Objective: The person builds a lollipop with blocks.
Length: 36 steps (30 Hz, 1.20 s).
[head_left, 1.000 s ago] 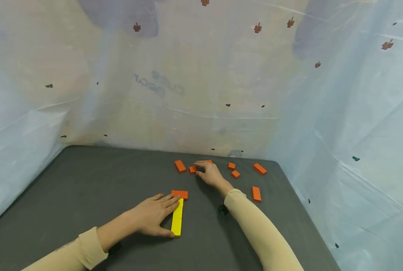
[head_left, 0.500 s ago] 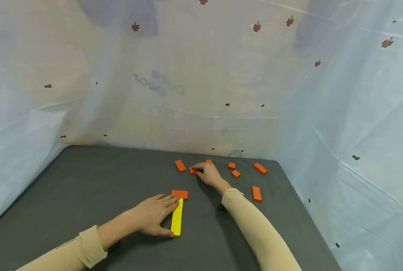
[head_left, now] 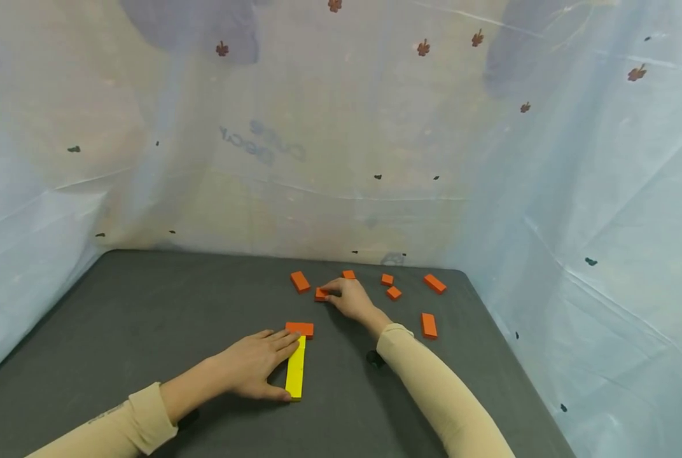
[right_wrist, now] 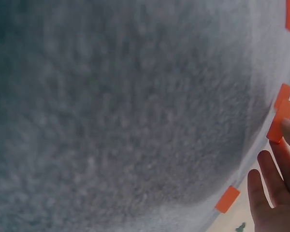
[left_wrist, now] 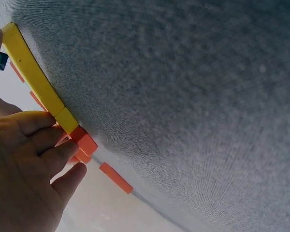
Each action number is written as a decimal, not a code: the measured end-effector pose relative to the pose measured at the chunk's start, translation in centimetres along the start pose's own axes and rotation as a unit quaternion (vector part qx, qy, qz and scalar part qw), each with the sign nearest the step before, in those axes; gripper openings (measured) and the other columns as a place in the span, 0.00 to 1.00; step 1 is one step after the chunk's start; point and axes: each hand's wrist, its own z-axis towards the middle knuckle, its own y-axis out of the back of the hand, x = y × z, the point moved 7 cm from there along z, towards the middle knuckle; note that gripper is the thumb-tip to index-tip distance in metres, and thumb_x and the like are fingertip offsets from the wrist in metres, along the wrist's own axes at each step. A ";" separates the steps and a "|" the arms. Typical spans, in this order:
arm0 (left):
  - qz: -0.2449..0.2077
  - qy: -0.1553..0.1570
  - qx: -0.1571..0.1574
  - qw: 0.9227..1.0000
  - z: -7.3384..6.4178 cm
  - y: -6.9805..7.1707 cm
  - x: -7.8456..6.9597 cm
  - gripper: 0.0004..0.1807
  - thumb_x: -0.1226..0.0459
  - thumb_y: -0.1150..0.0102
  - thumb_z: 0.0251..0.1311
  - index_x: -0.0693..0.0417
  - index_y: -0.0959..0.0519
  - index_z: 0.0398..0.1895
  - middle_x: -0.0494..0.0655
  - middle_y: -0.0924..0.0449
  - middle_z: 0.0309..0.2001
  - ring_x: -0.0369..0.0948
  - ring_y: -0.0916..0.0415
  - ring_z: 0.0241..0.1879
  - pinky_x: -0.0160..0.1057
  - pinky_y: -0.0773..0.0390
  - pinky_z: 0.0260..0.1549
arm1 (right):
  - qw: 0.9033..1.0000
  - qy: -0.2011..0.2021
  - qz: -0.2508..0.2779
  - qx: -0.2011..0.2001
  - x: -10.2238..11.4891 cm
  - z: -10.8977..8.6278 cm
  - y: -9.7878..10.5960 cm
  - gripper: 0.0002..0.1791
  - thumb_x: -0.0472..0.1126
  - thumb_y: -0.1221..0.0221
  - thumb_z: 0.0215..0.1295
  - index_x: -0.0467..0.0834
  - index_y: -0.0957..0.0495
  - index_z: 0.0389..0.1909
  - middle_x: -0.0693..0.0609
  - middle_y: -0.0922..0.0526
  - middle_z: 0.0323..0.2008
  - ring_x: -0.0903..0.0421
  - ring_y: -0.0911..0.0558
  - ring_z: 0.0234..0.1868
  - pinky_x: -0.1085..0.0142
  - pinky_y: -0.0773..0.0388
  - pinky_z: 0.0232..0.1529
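My left hand [head_left: 255, 364] lies with its fingers extended along a yellow strip, a long yellow block [head_left: 296, 372] with a short yellow block [left_wrist: 66, 120] at its far end. The thumb touches the near end of the long block, and the fingertips reach the far end. Across that end lies an orange block [head_left: 299, 329], which the fingertips overlap in the head view. Farther back, my right hand [head_left: 349, 299] pinches another orange block [head_left: 320, 295] between thumb and index finger. The hand partly hides this block in the head view; its other fingers are extended in the right wrist view.
Several loose orange blocks lie along the back of the dark grey table [head_left: 175, 305], among them one left of the right hand [head_left: 299, 282], one behind it [head_left: 348, 275] and one to its right [head_left: 429, 326]. Translucent sheeting [head_left: 318, 210] hangs behind and beside the table.
My right hand has closed its thumb and index finger on the orange block and drawn it slightly toward me. The left hand and yellow blocks stay in place; the head view has shifted slightly.
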 end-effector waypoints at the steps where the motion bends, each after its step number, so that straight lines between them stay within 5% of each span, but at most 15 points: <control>1: -0.001 0.001 0.001 1.000 0.0 -0.1 0.0 0.57 0.23 0.61 0.50 0.53 0.41 0.73 0.49 0.46 0.75 0.48 0.47 0.73 0.56 0.41 0.67 | 1.000 0.002 0.001 -0.003 0.2 -0.2 0.1 0.17 0.42 0.40 0.65 0.51 0.20 0.55 0.53 0.18 0.53 0.55 0.20 0.55 0.59 0.23 0.55; 11: -0.001 0.001 0.006 1.000 0.1 -0.3 0.2 0.57 0.22 0.64 0.50 0.52 0.42 0.73 0.48 0.46 0.74 0.48 0.46 0.73 0.56 0.41 0.67 | 0.998 0.040 0.032 -0.022 2.6 -1.7 0.7 0.17 0.44 0.39 0.65 0.50 0.19 0.54 0.53 0.18 0.53 0.55 0.19 0.53 0.59 0.22 0.53; 36: -0.008 0.004 0.013 1.000 0.2 -0.2 0.2 0.57 0.23 0.62 0.50 0.53 0.44 0.74 0.49 0.46 0.74 0.48 0.46 0.73 0.55 0.41 0.67 | 0.997 0.054 0.040 0.039 5.8 -2.0 -2.4 0.16 0.46 0.40 0.66 0.52 0.19 0.54 0.56 0.18 0.53 0.59 0.21 0.55 0.65 0.23 0.56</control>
